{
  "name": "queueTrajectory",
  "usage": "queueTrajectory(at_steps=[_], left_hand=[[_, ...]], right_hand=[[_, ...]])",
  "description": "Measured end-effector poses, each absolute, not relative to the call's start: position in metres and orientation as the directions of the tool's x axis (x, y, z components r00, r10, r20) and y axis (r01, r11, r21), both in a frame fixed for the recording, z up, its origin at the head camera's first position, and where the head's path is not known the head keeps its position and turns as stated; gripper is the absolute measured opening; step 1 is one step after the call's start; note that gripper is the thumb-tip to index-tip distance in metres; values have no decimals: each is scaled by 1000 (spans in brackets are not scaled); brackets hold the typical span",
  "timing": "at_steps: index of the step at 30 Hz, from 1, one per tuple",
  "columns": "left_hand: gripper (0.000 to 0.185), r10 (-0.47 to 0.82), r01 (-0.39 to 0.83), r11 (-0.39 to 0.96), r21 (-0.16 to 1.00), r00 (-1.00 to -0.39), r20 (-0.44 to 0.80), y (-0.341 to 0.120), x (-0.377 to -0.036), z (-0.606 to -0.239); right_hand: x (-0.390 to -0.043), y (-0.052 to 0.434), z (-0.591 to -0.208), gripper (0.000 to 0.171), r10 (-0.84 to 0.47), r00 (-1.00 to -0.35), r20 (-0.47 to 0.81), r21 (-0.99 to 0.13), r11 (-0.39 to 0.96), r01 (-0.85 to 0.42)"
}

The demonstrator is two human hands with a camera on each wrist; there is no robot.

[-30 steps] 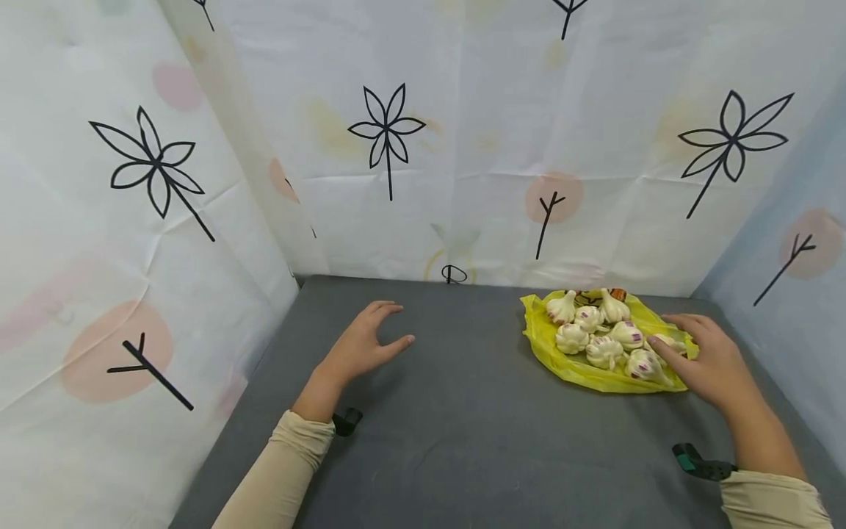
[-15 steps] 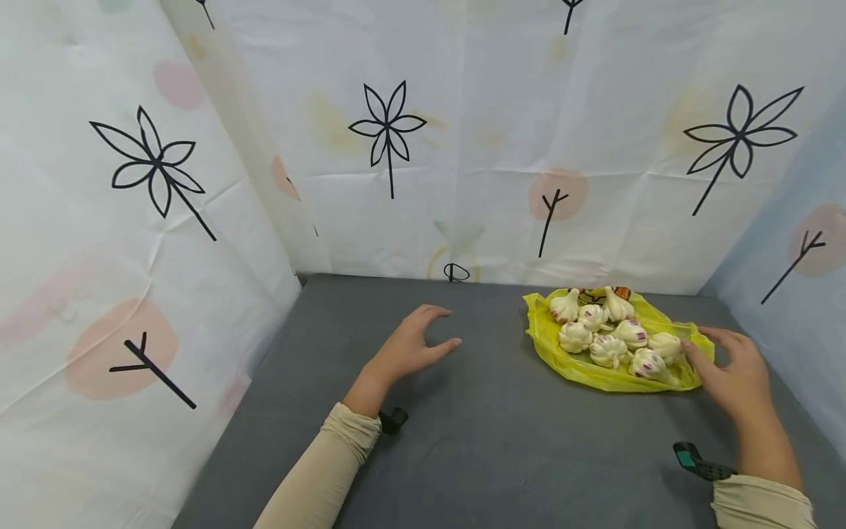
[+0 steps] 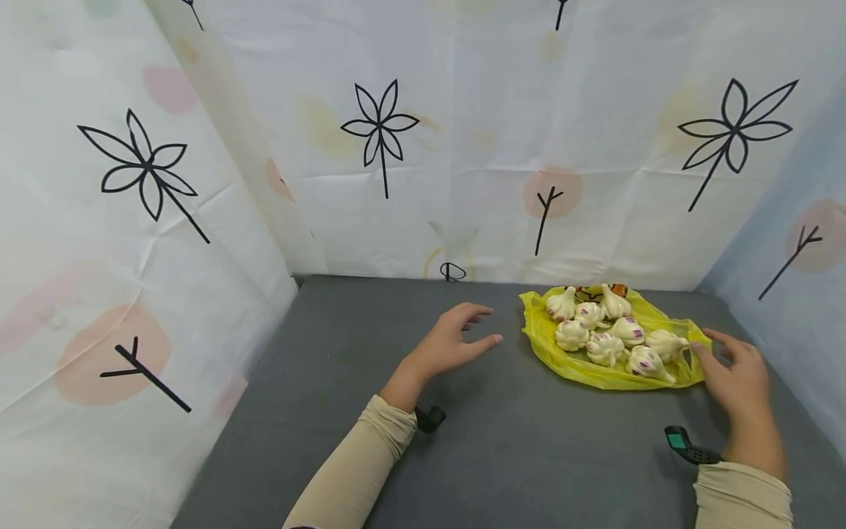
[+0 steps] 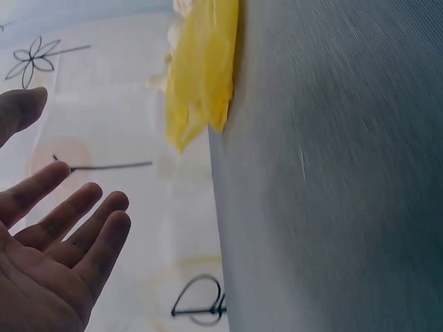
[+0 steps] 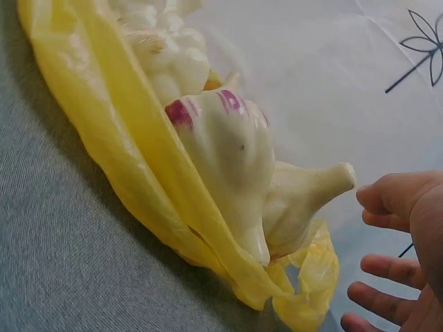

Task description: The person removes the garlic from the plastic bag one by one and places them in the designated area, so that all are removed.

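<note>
A yellow plastic bag [image 3: 573, 372] lies spread on the grey table at the right, with several white garlic bulbs [image 3: 606, 348] on it, some streaked purple. At its right edge is my right hand [image 3: 740, 378], fingers apart and relaxed. In the right wrist view, the thumb of that hand [image 5: 408, 256] is close to the stem of one garlic bulb [image 5: 304, 200]. My left hand [image 3: 449, 344] hovers over the table left of the bag, fingers spread and nothing in them. The left wrist view shows its palm and the bag's yellow edge [image 4: 204, 76] beyond.
The grey table [image 3: 370, 316] meets a white sheet [image 3: 489, 88] with black plant drawings at the back. Similar sheets stand along the left and right sides. A dark strap-on device [image 3: 431, 419] sits at the left wrist, another [image 3: 689, 446] at the right.
My left hand has moved right across the table toward the bag. My right hand has drawn back from over the garlic to the bag's right edge.
</note>
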State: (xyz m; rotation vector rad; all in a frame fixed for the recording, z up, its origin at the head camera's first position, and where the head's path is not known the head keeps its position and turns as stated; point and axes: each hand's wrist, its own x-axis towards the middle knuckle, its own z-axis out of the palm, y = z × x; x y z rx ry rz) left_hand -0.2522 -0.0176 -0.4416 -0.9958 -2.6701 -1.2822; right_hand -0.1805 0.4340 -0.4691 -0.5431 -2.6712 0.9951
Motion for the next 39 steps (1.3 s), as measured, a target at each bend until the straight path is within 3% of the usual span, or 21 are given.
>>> queueTrajectory(at_steps=[15, 21, 31, 39], left_hand=[[44, 592, 495, 267, 827, -761, 265, 48, -260, -441], [36, 544, 444, 207, 872, -793, 274, 78, -266, -448], [45, 533, 381, 324, 866, -830, 165, 118, -279, -453], [42, 443, 328, 366, 871, -884, 147, 125, -282, -462]], right_hand=[[-187, 435, -482, 60, 453, -892, 2, -733, 607, 307], [-186, 441, -486, 59, 455, -889, -46, -733, 589, 340], [-184, 452, -491, 57, 513, -855, -74, -753, 533, 386], [-187, 441, -491, 60, 500, -859, -108, -781, 492, 385]])
